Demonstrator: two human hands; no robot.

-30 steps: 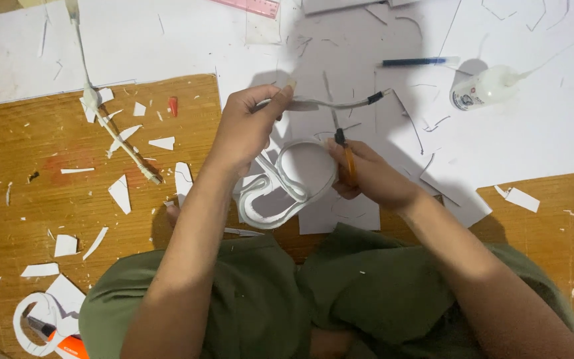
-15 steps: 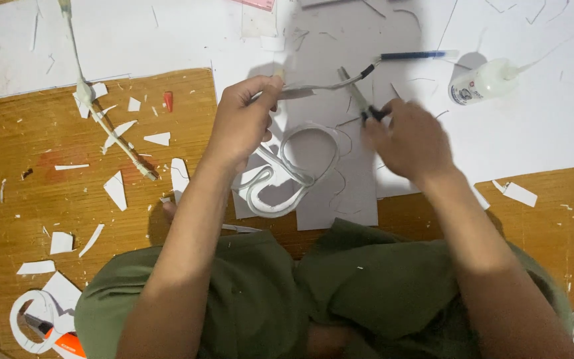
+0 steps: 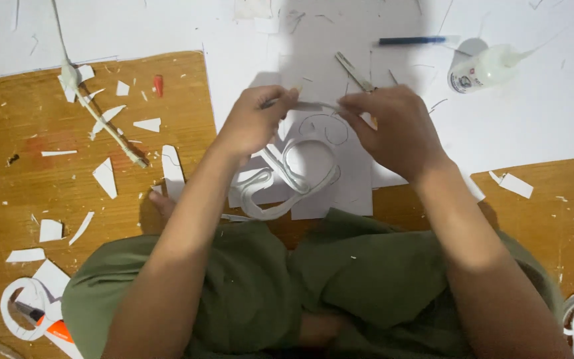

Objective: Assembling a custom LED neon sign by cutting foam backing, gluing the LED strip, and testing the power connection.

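Scanning from the left edge: white paper scraps (image 3: 105,177) lie scattered over the brown wooden floor (image 3: 21,166), and a pale, thin stick with a blob of dried glue (image 3: 94,113) runs diagonally across them. A small red cap (image 3: 159,85) sits just above the scraps. Down in the near-left corner there's a curled white cut-out ring (image 3: 16,309) with an orange-handled cutter (image 3: 48,326) resting on it.

Moving to the middle, the left hand (image 3: 250,123) is up over the large white paper sheet (image 3: 539,119), fingers pinched together on one end of a narrow white paper strip (image 3: 313,106). Below it, a looped shape of white paper strips standing on edge (image 3: 293,183) rests on the sheet, right in front of the person's olive-green trousers (image 3: 280,286).

The right hand (image 3: 393,129) grips the strip's other end, fingers closed on it, so the strip spans between both hands just above the looped shape. The metal blades of a pair of scissors (image 3: 355,72) poke out from behind the right hand.

Further right, a dark blue pen (image 3: 411,40) lies flat on the sheet, and a clear plastic glue bottle (image 3: 483,70) lies on its side near it. More white offcuts (image 3: 514,185) sit on bare floor at far right.
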